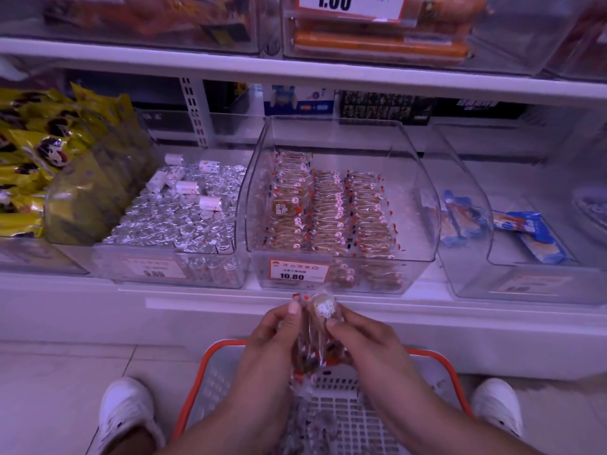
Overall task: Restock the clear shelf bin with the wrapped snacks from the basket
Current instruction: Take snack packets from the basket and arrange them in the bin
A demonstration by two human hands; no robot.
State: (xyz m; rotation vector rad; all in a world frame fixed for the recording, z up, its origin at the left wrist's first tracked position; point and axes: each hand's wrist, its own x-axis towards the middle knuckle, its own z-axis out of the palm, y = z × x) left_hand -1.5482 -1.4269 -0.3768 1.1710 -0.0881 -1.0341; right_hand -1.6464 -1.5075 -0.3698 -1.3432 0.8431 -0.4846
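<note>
Both hands hold one small stack of wrapped snacks (317, 326) between them, above the basket (440, 362) and just in front of the shelf edge. The left hand (276, 330) grips the stack's left side, thumb curled up onto the top; the right hand (356, 333) pinches the right side, thumb pressed against the front pack. Each snack is a round, pale brown biscuit sealed in clear, crinkly film with small red and white marks at the ends.

The basket sits on the floor between two white shoes (126, 412); it has an orange rim and a pale perforated plastic floor, with more packs lying loose inside.

Straight ahead on the shelf stands the clear bin (423, 205), smooth rigid plastic with curved side walls and a low front. Inside, the same snacks stand on edge in neat rows, filling the left and middle; the right strip is bare. A red-bordered price tag (299, 270) reading 10.80 is on its front.

The bin to the left holds shiny foil rolls (170, 221); the one to the right holds blue packs (528, 234).
</note>
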